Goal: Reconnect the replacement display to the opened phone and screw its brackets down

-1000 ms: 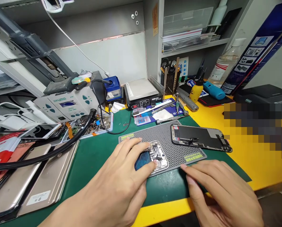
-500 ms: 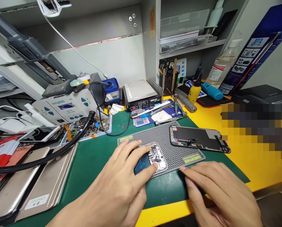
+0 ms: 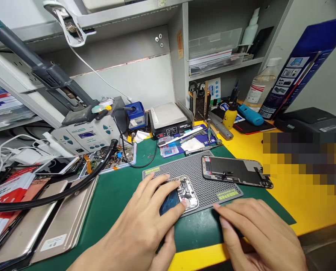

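Observation:
An opened phone body [image 3: 189,194], showing its bare circuitry and dark battery [image 3: 170,201], lies on a grey honeycomb mat [image 3: 210,192]. My left hand [image 3: 148,214] spans it from above, thumb and fingers resting on its frame and gripping it. Beyond my right hand, the detached phone screen [image 3: 238,171] lies inner side up, partly over the mat's right edge. My right hand [image 3: 258,229] rests near the mat's lower right corner. Its fingers are bent, with a small gap between thumb and index finger and nothing visible there.
Behind the mat are a heating plate [image 3: 170,118], a toothbrush [image 3: 179,137] and screwdrivers [image 3: 203,149]. A rework station [image 3: 85,135] with a black hose [image 3: 100,165] stands left, above several phone or tablet shells [image 3: 63,222]. A yellow bottle [image 3: 230,116] stands back right.
The camera view has tilted up slightly, so the scene sits lower in the picture. Both hands keep nearly the same pose, and the phone and screen stay in place.

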`<state>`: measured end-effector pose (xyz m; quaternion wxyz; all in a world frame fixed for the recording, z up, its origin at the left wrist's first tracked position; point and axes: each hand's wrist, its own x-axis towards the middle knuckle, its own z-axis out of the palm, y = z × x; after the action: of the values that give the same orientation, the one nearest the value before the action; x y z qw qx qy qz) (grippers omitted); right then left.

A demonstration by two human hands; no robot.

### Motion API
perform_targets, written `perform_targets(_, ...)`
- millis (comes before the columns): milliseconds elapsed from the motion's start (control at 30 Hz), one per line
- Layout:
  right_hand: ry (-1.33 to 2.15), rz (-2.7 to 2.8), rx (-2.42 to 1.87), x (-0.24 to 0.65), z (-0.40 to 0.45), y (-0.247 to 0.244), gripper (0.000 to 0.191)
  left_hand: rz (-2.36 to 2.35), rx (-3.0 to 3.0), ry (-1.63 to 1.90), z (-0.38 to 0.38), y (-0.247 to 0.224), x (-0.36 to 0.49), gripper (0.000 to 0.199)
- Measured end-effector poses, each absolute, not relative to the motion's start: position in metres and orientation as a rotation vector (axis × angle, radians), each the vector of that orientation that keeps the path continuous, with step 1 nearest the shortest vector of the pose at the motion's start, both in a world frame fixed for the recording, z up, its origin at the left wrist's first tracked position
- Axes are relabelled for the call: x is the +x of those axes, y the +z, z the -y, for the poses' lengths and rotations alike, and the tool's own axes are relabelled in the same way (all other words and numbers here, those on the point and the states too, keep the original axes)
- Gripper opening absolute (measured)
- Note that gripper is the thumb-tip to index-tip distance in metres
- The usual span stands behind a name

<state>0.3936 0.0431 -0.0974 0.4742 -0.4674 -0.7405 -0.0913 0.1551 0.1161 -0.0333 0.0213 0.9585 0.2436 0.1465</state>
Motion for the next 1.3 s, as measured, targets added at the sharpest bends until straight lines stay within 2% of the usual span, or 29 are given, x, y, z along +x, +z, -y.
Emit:
perform_targets(467, -0.221, 1.786, -1.085, 0.394, -0.047, -0.094, 0.023, -0.812, 3.065, 0.460, -0.107, -0.029, 0.159, 0.056)
perform_targets(667, -0.236, 1.793, -1.094, 0.393, -0.045, -0.092, 0.021, -0.817, 3.083, 0.545, -0.098, -0.035, 0.156, 0.047)
perform_targets(900, -0.243, 1.803, -1.097, 0.392, -0.047, -0.089, 0.021, -0.821, 3.018, 0.485, -0.098, -0.035, 0.162, 0.069)
perform_targets(1300, -0.228, 1.794, -1.116, 0.393, -0.047, -0.094, 0.024, -0.844, 2.925, 0.460, -0.105, -0.039, 0.156, 0.073)
